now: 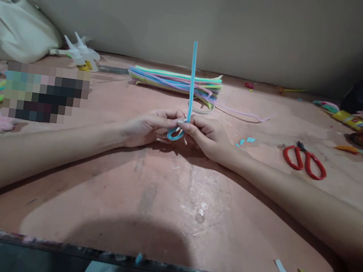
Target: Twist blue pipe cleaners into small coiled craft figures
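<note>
Blue pipe cleaner [192, 79], pinched upright between both hands over the middle of the pinkish table [165, 205], lower end curled into a small loop [175, 134] just under the fingertips. Left hand [147, 127] and right hand [210, 136] drawn together, thumb and forefinger tips meeting at the stem, both clamped on it; forearms resting on the tabletop. Straight upper length rising well above the knuckles, in front of a flat bundle of pastel pipe cleaners [175, 81] lying near the wall, one lilac strand [244, 114] trailing off to the right. Few blue clippings [246, 141] just beside the right hand. Red-handled scissors [304, 161] farther right, lying flat, blades closed. Glue bottles with white nozzles [80, 53] at the back left, yellow label too small to read; white bag [17, 32] beside them. Yellow packet [351, 119] at far right among colourful craft pieces, print unreadable. Blurred patch at left, contents not tellable.
</note>
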Tool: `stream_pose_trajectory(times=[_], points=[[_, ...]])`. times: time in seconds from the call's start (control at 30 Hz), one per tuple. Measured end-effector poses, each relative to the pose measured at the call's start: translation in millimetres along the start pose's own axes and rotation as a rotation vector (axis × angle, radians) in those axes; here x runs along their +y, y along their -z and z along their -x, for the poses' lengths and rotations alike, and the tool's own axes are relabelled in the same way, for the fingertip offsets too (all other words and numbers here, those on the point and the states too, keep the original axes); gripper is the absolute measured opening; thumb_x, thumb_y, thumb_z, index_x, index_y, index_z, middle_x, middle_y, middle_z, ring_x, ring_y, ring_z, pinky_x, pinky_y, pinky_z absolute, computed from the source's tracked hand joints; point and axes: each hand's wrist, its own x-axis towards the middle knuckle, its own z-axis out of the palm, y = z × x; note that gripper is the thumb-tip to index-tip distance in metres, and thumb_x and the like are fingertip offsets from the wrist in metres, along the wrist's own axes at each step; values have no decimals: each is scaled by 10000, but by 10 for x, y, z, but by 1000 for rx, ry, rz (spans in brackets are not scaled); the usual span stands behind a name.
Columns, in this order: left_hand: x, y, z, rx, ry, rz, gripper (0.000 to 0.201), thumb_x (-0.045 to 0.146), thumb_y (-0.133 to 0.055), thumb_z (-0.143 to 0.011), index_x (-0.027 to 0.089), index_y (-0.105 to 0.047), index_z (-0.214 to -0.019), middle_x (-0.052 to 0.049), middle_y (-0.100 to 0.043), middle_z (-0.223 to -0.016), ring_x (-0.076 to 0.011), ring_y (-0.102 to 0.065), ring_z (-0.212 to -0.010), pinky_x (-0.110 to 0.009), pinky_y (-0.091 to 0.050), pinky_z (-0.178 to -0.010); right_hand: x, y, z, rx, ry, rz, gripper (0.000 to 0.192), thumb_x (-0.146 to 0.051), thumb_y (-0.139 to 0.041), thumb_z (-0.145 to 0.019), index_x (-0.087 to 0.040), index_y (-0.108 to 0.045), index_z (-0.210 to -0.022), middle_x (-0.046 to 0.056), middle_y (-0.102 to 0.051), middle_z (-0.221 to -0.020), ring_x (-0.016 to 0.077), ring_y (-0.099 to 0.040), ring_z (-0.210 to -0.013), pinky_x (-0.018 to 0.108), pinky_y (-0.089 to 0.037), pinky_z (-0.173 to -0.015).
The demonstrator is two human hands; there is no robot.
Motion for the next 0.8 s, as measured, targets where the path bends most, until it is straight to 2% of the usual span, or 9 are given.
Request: stream_pose_trajectory(times=[0.07, 0.2, 0.37, 0.63, 0.8], points=[[-9, -28, 3, 2, -20, 45, 444, 410, -1019, -719, 178, -653, -816, 65, -477, -608, -44, -351, -495, -140, -376, -478, 9, -7, 4, 15, -8, -15, 513, -609, -600, -1082, -193, -586, -781, -24, -525, -705, 122, -491, -696, 272, -384, -661], [-31, -65, -16, 20, -79, 72, 476, 377, -1037, -717, 202, -626, -882, 61, -569, -690, -54, -448, -530, -139, -374, -461, 29, -5, 8, 44, 38, -12, 508, -623, -613, -1068, -200, -589, -788, -18, -526, -730, 132, -497, -711, 287, -392, -677], [-62, -62, -31, 18, -86, -2, 523, 486, -1000, -773, 195, -578, -881, 58, -597, -693, -55, -502, -541, -142, -406, -474, 40, 8, 3, 36, 66, 20, 495, -595, -609, -1080, -205, -575, -777, -19, -536, -707, 132, -488, -687, 296, -385, -659], [-76, -77, -66, 9, -169, 16, 510, 396, -993, -795, 224, -537, -947, 93, -623, -765, -32, -501, -499, -140, -365, -425, 73, 20, -12, 24, 122, 19, 455, -532, -632, -1083, -194, -603, -780, -25, -569, -679, 113, -508, -650, 281, -393, -650], [-84, -114, -58, 53, -146, 49, 527, 345, -1002, -767, 235, -528, -969, 89, -668, -856, -66, -659, -672, -149, -507, -581, 22, 16, -12, -18, 102, 3, 445, -537, -628, -1082, -197, -625, -794, -13, -621, -703, 124, -556, -683, 280, -443, -685]])
